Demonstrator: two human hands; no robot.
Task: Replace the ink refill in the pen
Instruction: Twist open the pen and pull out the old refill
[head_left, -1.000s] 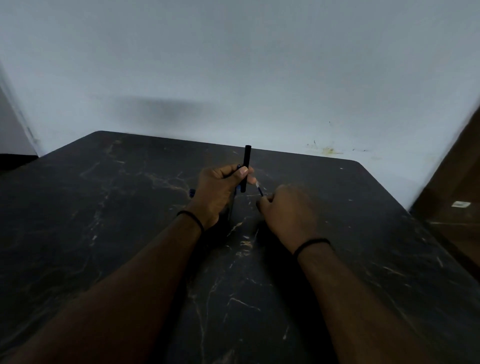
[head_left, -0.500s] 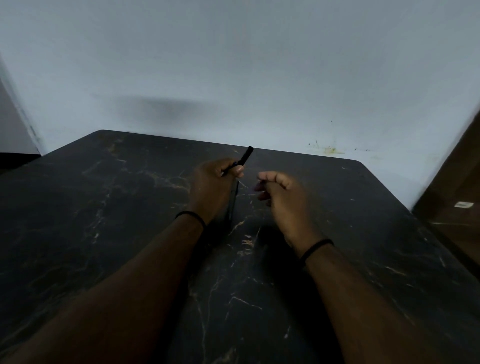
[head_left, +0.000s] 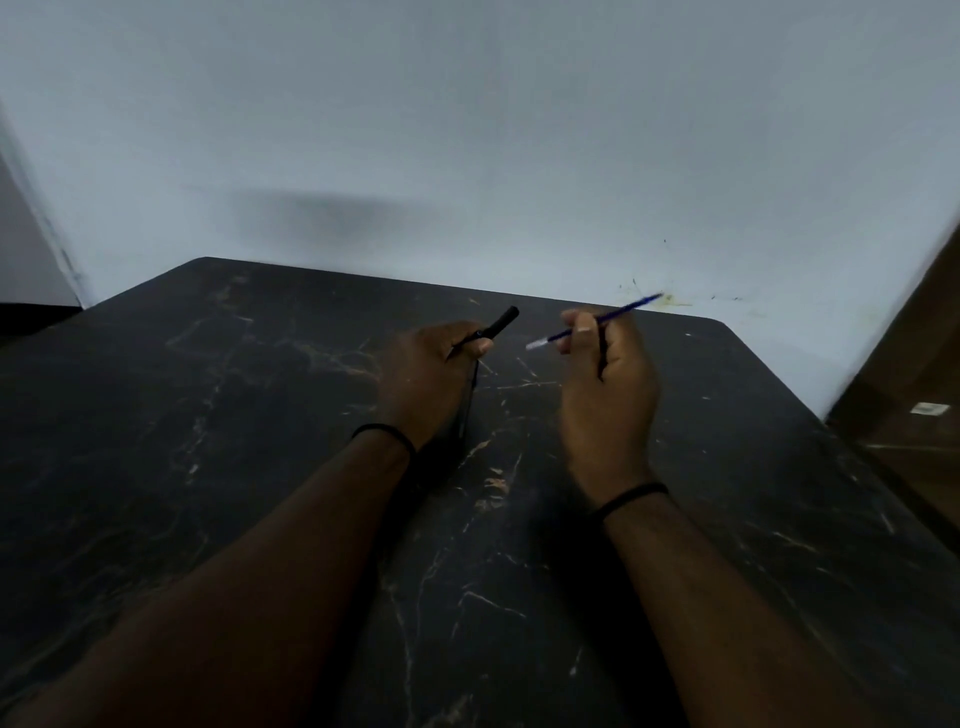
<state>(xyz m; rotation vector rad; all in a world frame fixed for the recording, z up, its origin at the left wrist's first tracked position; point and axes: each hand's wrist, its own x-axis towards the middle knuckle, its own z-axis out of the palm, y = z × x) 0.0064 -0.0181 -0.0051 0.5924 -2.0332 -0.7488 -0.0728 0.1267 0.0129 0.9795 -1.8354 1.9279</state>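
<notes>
My left hand grips a black pen barrel, whose free end points up and to the right. A second thin dark piece hangs down from the same hand toward the table. My right hand is raised above the table and pinches a thin blue ink refill between thumb and fingers. The refill's pale tip points left toward the barrel, with a gap between the two. Its far end sticks out up and to the right.
A dark marble-patterned table lies under both arms, with its far edge against a pale wall. A brown wooden surface stands past the table's right edge.
My right hand has lifted off the table and moved right, now holding the blue refill in the open. The barrel in my left hand has tilted from upright toward the right.
</notes>
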